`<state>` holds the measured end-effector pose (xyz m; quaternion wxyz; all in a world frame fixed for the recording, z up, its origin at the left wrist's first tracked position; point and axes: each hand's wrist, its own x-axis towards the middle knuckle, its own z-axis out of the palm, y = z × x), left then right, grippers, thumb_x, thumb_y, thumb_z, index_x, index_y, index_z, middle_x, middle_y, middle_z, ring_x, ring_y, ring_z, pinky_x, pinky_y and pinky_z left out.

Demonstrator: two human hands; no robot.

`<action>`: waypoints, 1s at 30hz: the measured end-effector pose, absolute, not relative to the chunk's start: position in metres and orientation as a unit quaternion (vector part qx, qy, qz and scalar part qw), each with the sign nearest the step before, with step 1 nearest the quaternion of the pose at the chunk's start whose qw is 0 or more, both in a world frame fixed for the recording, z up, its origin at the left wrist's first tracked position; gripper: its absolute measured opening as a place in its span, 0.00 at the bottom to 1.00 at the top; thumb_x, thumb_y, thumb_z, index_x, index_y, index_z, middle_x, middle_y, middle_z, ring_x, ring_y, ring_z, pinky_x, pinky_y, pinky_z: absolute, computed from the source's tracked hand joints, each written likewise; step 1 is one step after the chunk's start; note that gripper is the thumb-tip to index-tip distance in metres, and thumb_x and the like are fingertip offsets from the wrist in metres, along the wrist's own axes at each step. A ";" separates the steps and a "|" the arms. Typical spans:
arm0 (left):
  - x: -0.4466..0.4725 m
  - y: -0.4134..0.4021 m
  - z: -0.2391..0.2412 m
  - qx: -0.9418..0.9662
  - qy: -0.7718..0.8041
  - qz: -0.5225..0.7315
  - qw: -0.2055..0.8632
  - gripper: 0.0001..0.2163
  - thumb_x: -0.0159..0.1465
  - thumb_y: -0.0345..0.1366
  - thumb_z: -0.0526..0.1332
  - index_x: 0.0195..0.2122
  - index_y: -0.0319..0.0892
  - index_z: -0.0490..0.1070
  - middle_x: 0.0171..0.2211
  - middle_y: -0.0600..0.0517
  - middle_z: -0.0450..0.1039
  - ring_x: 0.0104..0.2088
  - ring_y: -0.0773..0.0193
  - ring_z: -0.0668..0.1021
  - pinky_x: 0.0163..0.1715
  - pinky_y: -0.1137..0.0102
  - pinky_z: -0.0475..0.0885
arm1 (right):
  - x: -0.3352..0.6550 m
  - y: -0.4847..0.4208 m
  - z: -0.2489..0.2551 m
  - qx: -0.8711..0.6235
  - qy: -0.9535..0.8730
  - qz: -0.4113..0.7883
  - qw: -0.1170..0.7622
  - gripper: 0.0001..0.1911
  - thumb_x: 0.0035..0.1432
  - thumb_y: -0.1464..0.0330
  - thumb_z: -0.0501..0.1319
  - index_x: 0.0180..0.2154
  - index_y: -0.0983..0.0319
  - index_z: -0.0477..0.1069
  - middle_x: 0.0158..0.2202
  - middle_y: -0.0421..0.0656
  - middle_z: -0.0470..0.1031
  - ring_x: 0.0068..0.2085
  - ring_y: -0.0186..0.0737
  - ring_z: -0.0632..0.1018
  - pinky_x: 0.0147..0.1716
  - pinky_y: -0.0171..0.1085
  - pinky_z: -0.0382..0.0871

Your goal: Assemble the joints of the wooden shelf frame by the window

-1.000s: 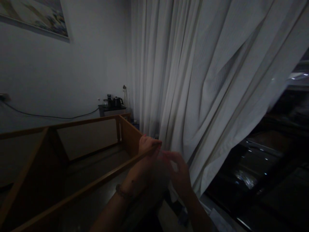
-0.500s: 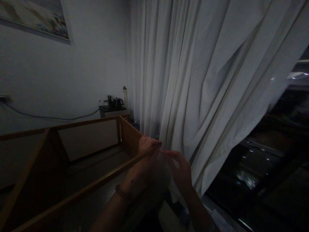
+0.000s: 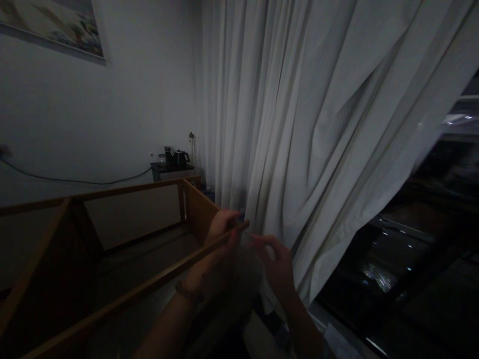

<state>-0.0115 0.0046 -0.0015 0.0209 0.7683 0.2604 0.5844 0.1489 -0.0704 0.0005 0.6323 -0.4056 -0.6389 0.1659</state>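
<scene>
A wooden frame with a long front rail (image 3: pixel 149 279) crosses from the lower left to the middle of the head view. My left hand (image 3: pixel 220 232) is wrapped around this rail close to its far end, with fingers on both sides of it. A bracelet (image 3: pixel 189 293) sits on the left wrist. My right hand (image 3: pixel 275 257) is just to the right of the rail's end, its thumb and forefinger pinched on a thin, light rod (image 3: pixel 246 233) that points at the rail's tip. In the dim light I cannot tell exactly what kind of tool the rod is.
A white curtain (image 3: pixel 299 124) hangs close behind my right hand. Against the wall stands a small cabinet (image 3: pixel 174 174) with a black kettle (image 3: pixel 181 158) on it, and a cable (image 3: pixel 86 181) runs along the wall. Dark glass (image 3: pixel 404 269) is at the right.
My left fingers have shifted at the rail's end, leaving its tip more exposed. The right hand has moved slightly left and down, still pinching the rod. The view has shifted a little.
</scene>
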 end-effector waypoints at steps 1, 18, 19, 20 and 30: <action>-0.013 0.004 -0.001 0.776 0.260 0.575 0.023 0.22 0.68 0.51 0.44 0.45 0.43 0.69 0.47 0.43 0.74 0.50 0.54 0.75 0.56 0.55 0.66 | 0.149 -0.070 0.000 -0.407 -0.643 0.160 0.629 0.10 0.61 0.60 0.63 0.36 0.58 0.79 0.31 0.41 0.80 0.34 0.41 0.80 0.35 0.37 0.74; -0.005 0.014 0.004 0.793 0.290 0.536 -0.021 0.27 0.67 0.55 0.33 0.23 0.46 0.60 0.24 0.50 0.60 0.32 0.56 0.66 0.44 0.55 0.65 | 0.163 -0.068 -0.002 -0.349 -0.740 -0.107 0.566 0.11 0.66 0.69 0.58 0.45 0.53 0.77 0.35 0.41 0.81 0.35 0.39 0.80 0.35 0.39 0.74; -0.006 0.013 0.005 0.794 0.288 0.535 -0.022 0.27 0.67 0.55 0.32 0.23 0.46 0.59 0.24 0.50 0.60 0.32 0.55 0.66 0.42 0.56 0.64 | 0.161 -0.068 -0.002 -0.359 -0.729 -0.074 0.578 0.10 0.65 0.68 0.59 0.43 0.53 0.78 0.34 0.41 0.80 0.34 0.39 0.79 0.35 0.39 0.74; -0.006 0.012 0.006 0.797 0.289 0.530 -0.023 0.27 0.67 0.55 0.32 0.23 0.46 0.59 0.24 0.50 0.60 0.32 0.55 0.66 0.41 0.56 0.64 | 0.159 -0.068 -0.003 -0.373 -0.714 -0.031 0.591 0.08 0.65 0.66 0.60 0.41 0.54 0.78 0.33 0.41 0.80 0.34 0.39 0.79 0.34 0.38 0.74; -0.005 0.013 0.004 0.794 0.293 0.532 -0.029 0.27 0.68 0.54 0.31 0.24 0.46 0.58 0.24 0.51 0.59 0.33 0.56 0.66 0.43 0.56 0.64 | 0.134 -0.071 -0.008 -0.406 -0.602 0.212 0.655 0.12 0.68 0.60 0.54 0.40 0.58 0.72 0.28 0.39 0.75 0.30 0.36 0.77 0.31 0.34 0.72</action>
